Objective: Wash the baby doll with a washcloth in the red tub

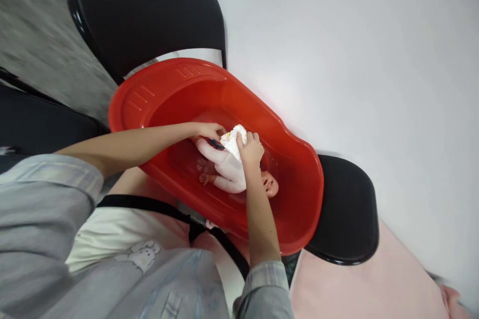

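Observation:
A baby doll (232,173) in a pale pink-white outfit lies inside a red baby bathtub (129,104). Its head (270,184) points toward the tub's right end, and one arm stretches out to the left. My right hand (251,151) grips a white cloth (232,143) with yellow marks, held over the doll's body. At the doll's leg, my left hand (210,131) is closed, its fingertips near the cloth's left edge; what it holds is partly hidden. Just below those fingers shows a small dark blue item (216,144), too small to name.
One black chair (149,5) stands behind the tub's left end, another (348,209) by its right end. A white surface (355,60) spans the upper right. Lower right is a pink surface (359,284). The tub sits close against my lap.

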The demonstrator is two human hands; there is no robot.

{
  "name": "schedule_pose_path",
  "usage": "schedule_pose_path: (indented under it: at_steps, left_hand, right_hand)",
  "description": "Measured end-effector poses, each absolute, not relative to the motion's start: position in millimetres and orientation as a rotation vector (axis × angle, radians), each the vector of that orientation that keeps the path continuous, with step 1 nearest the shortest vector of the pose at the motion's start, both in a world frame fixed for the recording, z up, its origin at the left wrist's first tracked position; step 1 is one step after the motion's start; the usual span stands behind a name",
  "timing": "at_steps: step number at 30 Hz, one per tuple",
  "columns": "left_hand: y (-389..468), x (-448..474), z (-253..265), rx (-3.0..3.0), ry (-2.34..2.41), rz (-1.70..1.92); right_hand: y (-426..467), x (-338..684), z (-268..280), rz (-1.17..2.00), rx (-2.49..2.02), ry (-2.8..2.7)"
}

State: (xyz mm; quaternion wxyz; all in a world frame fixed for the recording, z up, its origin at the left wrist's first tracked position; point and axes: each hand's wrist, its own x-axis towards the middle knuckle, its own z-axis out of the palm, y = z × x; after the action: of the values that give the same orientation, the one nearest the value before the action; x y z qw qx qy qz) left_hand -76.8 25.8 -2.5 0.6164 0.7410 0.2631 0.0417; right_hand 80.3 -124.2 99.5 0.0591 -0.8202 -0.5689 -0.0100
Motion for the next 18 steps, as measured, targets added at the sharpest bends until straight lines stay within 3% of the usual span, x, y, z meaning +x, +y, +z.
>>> schedule_pose_path:
  at_steps: [14,18]
  left_hand:
    - [32,-68,4,1.793,0.534,0.47]
    - [31,-67,9,1.716,0.569,0.586]
  right_hand:
    - [-113,79,77,0.115,-1.984,-1.297]
    - [-110,82,71,0.321,-1.915,-1.031]
